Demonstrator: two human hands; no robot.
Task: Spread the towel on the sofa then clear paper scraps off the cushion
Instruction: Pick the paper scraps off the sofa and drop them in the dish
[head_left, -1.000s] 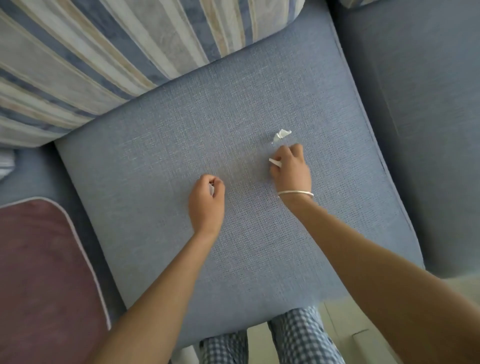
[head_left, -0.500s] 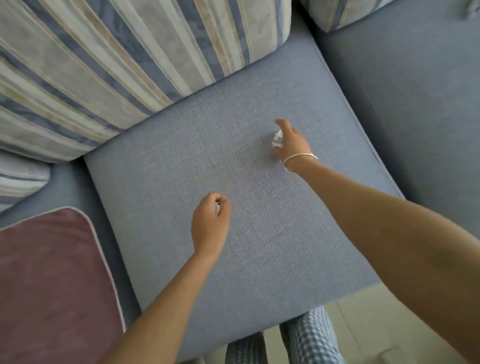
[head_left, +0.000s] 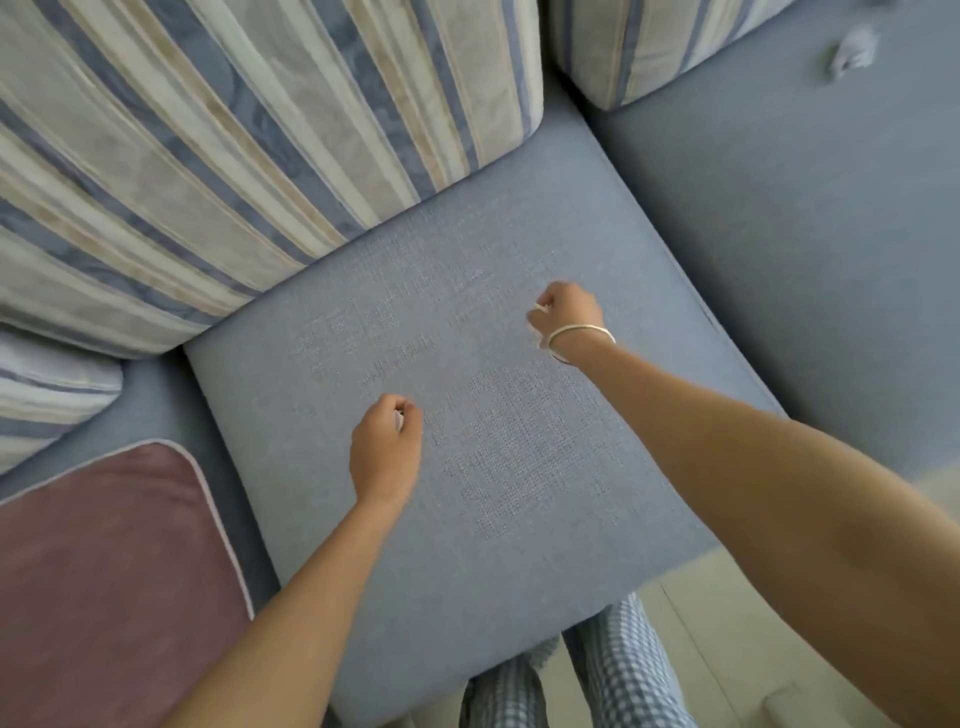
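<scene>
Both hands hover over a square, blue, coarse-woven seat cushion (head_left: 467, 415) of a sofa. The left hand (head_left: 385, 451) is curled into a loose fist near the cushion's middle, a sliver of white paper scrap (head_left: 399, 419) pinched between thumb and fingers. The right hand (head_left: 567, 318), toward the cushion's right edge, is also closed, with a small white paper bit (head_left: 540, 306) showing at its fingertips; a thin silver bangle (head_left: 581, 335) rings the wrist. The woven surface between and around the hands shows no loose scraps.

Along the cushion's far edge leans a plump back pillow (head_left: 234, 156) in blue, cream and tan stripes, its fabric smooth with a faint pattern. A second striped pillow (head_left: 649, 47) sits at the far right corner. Past the left edge lies a flat purple towel (head_left: 104, 587) with a pale piped, rounded border, spread on the neighbouring seat. At the near edge, checked blue-and-white trousers (head_left: 618, 675) stand against the cushion front over pale floor tiles (head_left: 737, 623).
</scene>
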